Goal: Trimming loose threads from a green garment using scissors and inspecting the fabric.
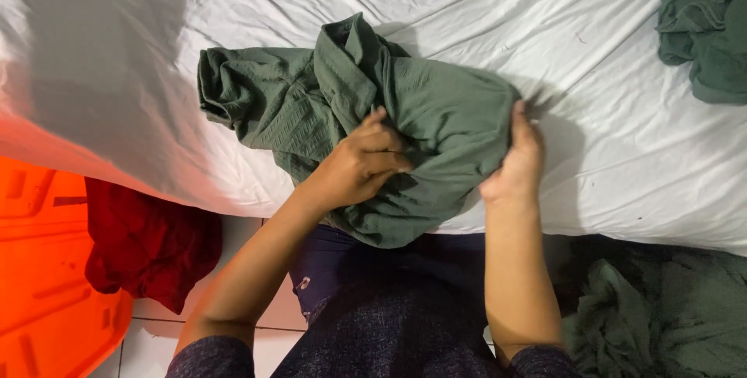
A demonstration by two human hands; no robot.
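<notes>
A person's left hand [362, 164] and right hand [517, 164] are gripping a crumpled green shirt [373, 106] lying at the near edge of a white-sheeted bed [607, 98], fingers clenched into the fabric. The garment is apparently being straightened; smoothing would call for spreading its bunched folds flat.

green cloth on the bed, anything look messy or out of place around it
The green cloth is bunched and crumpled under both hands, not flat. A red cloth hangs off the orange bin, and more green cloths lie heaped on the floor.
</notes>
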